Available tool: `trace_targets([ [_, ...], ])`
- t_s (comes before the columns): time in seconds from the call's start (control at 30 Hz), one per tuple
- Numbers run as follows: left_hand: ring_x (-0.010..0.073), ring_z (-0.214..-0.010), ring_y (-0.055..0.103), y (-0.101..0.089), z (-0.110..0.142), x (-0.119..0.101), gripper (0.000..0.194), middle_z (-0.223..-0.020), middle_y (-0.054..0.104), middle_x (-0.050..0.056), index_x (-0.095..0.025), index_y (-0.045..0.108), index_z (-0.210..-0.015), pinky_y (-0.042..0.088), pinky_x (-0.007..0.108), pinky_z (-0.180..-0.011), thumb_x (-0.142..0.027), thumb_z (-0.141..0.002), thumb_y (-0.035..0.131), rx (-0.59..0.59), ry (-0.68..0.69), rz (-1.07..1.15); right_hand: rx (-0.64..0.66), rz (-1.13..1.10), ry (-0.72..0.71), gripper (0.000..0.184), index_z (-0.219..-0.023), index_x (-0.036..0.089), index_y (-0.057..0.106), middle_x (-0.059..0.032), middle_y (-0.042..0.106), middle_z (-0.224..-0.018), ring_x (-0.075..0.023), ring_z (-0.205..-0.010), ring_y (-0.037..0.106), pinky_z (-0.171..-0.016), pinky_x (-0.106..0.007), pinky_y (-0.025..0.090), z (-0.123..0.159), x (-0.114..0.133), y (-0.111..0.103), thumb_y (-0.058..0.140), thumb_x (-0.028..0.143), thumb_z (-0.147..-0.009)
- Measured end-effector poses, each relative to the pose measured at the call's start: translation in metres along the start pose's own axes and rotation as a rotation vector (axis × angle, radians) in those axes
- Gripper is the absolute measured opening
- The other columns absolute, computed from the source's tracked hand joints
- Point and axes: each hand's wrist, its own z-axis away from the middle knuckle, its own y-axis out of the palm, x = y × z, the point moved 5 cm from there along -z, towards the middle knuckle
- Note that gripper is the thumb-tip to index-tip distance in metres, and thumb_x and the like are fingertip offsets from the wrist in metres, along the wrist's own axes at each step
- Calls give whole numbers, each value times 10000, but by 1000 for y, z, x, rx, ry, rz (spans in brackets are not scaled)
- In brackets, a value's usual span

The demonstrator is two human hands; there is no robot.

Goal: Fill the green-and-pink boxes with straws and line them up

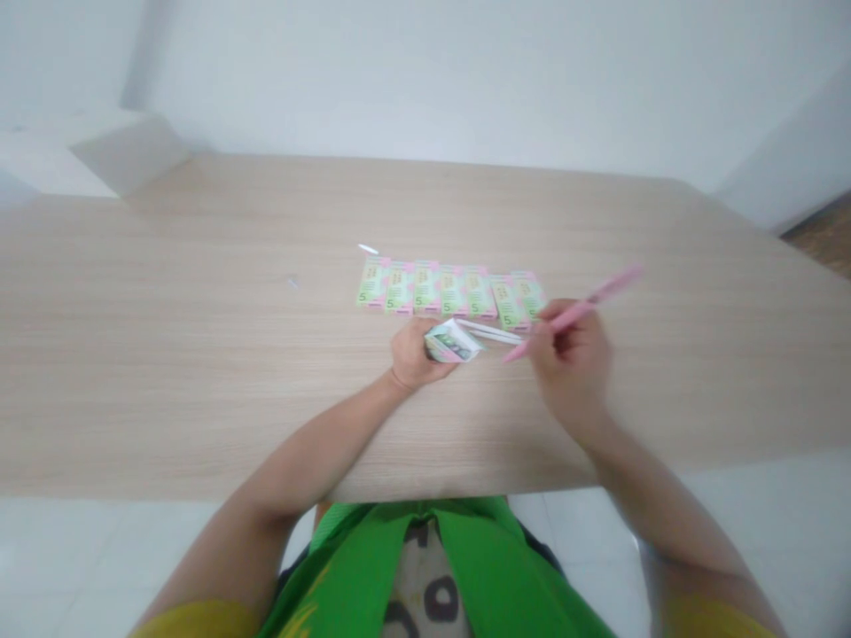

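A: where's that open carton at?

B: left hand is curled round it, this side of the row of little boxes. Right hand is pinching a pink pen, white sticks by its fingertips (too blurry to tell if they're gripped).

A: sturdy?

B: looks like thin card, so light and crushable imo. Hold the side walls gently, mouth free.
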Motion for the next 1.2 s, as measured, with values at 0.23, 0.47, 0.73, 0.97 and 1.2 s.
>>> trace_targets([
  [0.23,198,-723,674,2,5,3,530,-814,665,44,-181,572,-1017,539,321,-600,-593,-722,725,49,-45,14,-81,-16,-208,251,-784,223,477,-27,531,-758,-120,-583,507,-485,-263,417,5,41,13,562,439,-880],
  [0.47,187,-694,670,4,8,-7,504,-786,670,43,-182,557,-1009,514,295,-589,-547,-708,730,42,-6,-42,-21,11,-235,285,-766,204,539,-16,629,-748,-107,-556,546,-505,-243,423,12,31,34,603,456,-881],
  [0.73,195,-727,691,1,1,-11,482,-837,699,56,-191,577,-1010,547,307,-615,-591,-756,666,28,-49,84,289,-42,-20,297,-940,226,586,35,614,-671,-114,-548,562,-512,-238,394,21,36,42,650,503,-857],
  [0.97,193,-691,671,3,3,-12,480,-765,677,53,-174,608,-929,527,309,-599,-619,-759,672,83,-89,129,114,23,-201,368,-1029,213,497,-3,528,-758,-102,-535,459,-470,-255,343,17,60,9,499,565,-920],
  [1.2,161,-644,636,8,12,-15,419,-713,641,42,-176,597,-938,485,290,-574,-579,-824,615,60,7,55,33,396,-252,307,-942,162,525,-161,476,-1035,-329,-1084,460,-936,-589,367,15,55,39,424,451,-950],
])
